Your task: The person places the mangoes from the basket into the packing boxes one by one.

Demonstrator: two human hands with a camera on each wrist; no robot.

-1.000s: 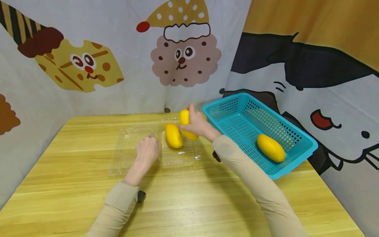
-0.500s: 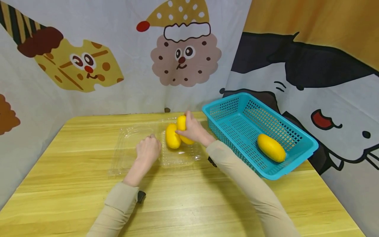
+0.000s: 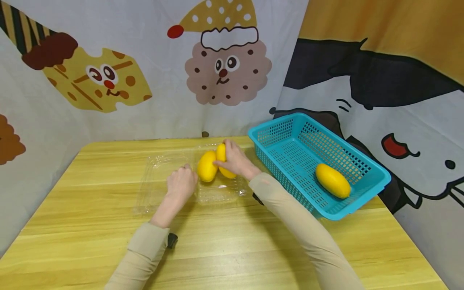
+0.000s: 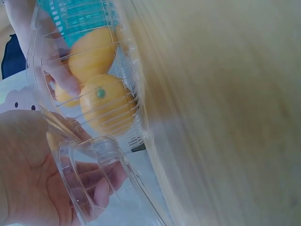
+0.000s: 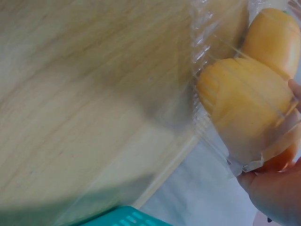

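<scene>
A clear plastic clamshell container point(image 3: 217, 197) lies opened flat on the table. My left hand point(image 3: 181, 181) grips it at the fold between its two halves; in the left wrist view the curled fingers point(image 4: 96, 186) show through the plastic. One yellow mango point(image 3: 207, 167) sits in the right half, tilted, its green stem spot visible in the left wrist view. Against its right side is a second mango point(image 3: 227, 173), held between the thumb and fingers of my right hand point(image 3: 237, 161) inside the same half. The hand covers part of that mango.
A turquoise perforated basket point(image 3: 290, 153) stands at the right of the wooden table point(image 3: 224, 249), with one mango point(image 3: 332, 181) inside. The container's other half point(image 3: 156, 181) spreads to the left. A printed curtain point(image 3: 145, 36) hangs behind the table.
My right hand has lowered its mango leftward into the container, against the other mango. That one has shifted slightly left and tilted. The left hand has stayed in place.
</scene>
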